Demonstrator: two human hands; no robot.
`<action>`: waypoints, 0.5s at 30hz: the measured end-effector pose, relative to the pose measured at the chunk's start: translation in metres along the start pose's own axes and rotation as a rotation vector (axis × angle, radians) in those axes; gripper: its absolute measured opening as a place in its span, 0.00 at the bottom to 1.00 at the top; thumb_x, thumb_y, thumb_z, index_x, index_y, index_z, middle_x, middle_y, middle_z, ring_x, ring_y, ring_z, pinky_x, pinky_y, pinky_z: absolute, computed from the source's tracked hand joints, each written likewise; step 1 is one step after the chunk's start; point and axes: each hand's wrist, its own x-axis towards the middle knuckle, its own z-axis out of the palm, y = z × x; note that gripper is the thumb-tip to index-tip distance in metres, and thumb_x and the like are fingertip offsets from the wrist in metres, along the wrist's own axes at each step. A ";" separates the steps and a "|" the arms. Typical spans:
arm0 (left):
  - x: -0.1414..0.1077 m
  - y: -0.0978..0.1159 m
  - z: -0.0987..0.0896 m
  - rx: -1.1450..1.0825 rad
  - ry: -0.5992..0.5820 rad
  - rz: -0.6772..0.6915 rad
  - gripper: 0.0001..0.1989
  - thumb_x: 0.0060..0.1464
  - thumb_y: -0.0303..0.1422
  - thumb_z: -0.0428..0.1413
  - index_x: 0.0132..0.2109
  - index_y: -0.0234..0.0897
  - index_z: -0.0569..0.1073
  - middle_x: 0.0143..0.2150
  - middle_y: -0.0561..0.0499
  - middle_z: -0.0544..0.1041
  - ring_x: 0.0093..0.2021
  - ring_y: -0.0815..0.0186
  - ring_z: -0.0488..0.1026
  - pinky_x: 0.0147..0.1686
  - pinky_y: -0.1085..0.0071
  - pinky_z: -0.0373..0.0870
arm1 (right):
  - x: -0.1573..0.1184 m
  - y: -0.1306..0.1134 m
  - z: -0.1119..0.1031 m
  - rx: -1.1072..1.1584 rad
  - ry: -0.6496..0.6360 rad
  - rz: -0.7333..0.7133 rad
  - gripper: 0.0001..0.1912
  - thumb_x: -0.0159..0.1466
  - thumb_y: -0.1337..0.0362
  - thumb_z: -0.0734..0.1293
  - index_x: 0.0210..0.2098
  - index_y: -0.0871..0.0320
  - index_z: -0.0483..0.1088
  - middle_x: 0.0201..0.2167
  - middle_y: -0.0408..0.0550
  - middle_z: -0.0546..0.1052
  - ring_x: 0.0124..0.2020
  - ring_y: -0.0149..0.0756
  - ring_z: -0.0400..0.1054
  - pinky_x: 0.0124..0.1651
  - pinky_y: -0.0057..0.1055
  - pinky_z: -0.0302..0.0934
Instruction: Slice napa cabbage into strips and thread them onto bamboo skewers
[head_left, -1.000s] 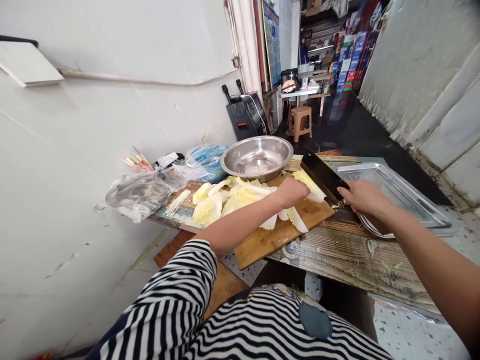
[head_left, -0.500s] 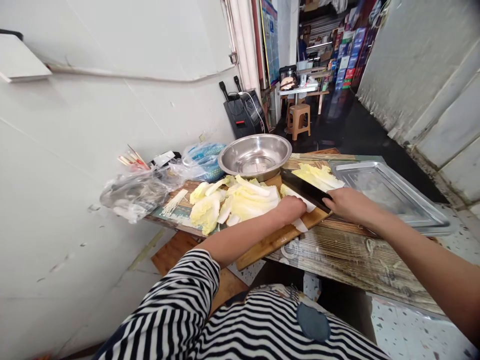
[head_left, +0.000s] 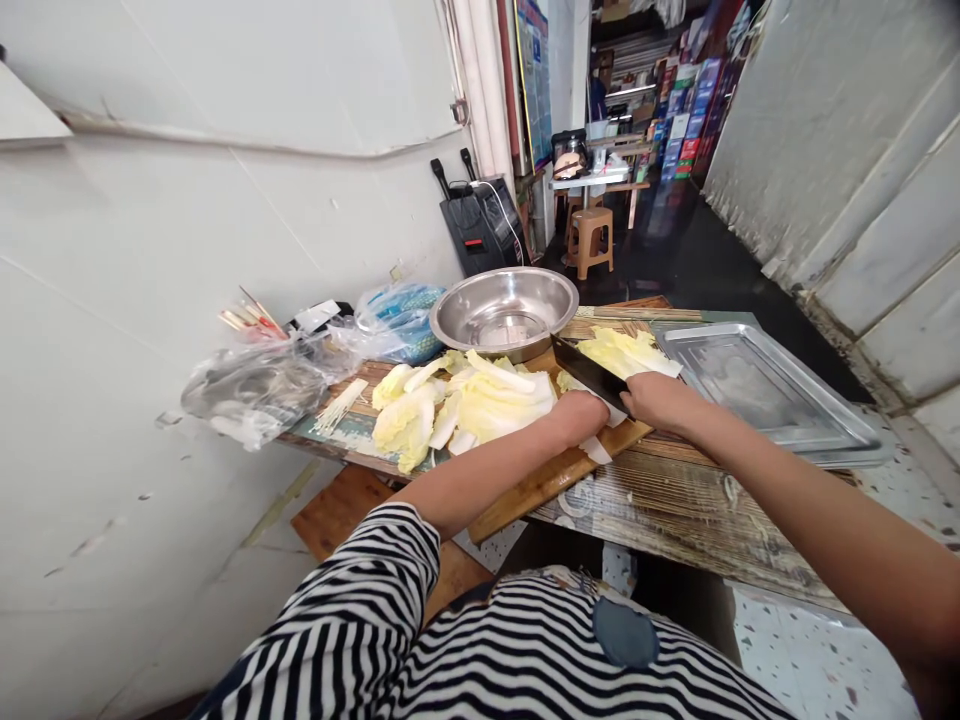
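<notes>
Far on the table we see a steel bowl [head_left: 504, 312], to its right a metal tray [head_left: 772, 392], and at left clear plastic bags [head_left: 259, 388] beside a blue bag [head_left: 399, 318].

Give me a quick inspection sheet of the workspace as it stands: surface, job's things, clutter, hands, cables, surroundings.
Surface: worn wooden table against a white wall, with a wooden cutting board on it.
Job's things: cleaver with its blade down among the cut cabbage leaves on the board.
Clutter: steel bowl, metal tray, plastic bags, chopsticks.
Hands: left hand presses down on cabbage beside the blade; right hand grips the cleaver handle.
Cables: white cable on the black speaker.
Surroundings: plastic stool and stacked boxes down the dark corridor.
</notes>
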 end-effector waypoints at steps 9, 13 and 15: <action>-0.043 -0.047 -0.085 0.134 0.232 -0.203 0.16 0.66 0.23 0.48 0.49 0.32 0.80 0.46 0.42 0.82 0.47 0.58 0.79 0.48 0.66 0.73 | 0.003 0.046 -0.005 0.168 -0.084 0.134 0.23 0.72 0.60 0.54 0.44 0.68 0.76 0.20 0.55 0.76 0.18 0.40 0.71 0.27 0.33 0.62; -0.088 -0.079 -0.106 0.345 0.301 -0.322 0.14 0.66 0.24 0.48 0.44 0.30 0.79 0.40 0.40 0.81 0.44 0.57 0.78 0.46 0.63 0.71 | 0.010 0.050 0.006 0.175 -0.094 0.135 0.21 0.71 0.61 0.54 0.44 0.67 0.74 0.17 0.51 0.74 0.16 0.38 0.68 0.24 0.32 0.60; -0.103 -0.089 -0.098 0.402 0.232 -0.347 0.13 0.65 0.23 0.49 0.44 0.29 0.79 0.39 0.38 0.81 0.44 0.55 0.78 0.47 0.62 0.70 | 0.012 0.048 0.012 0.154 -0.103 0.127 0.21 0.71 0.61 0.53 0.43 0.67 0.74 0.16 0.51 0.73 0.16 0.38 0.68 0.25 0.32 0.60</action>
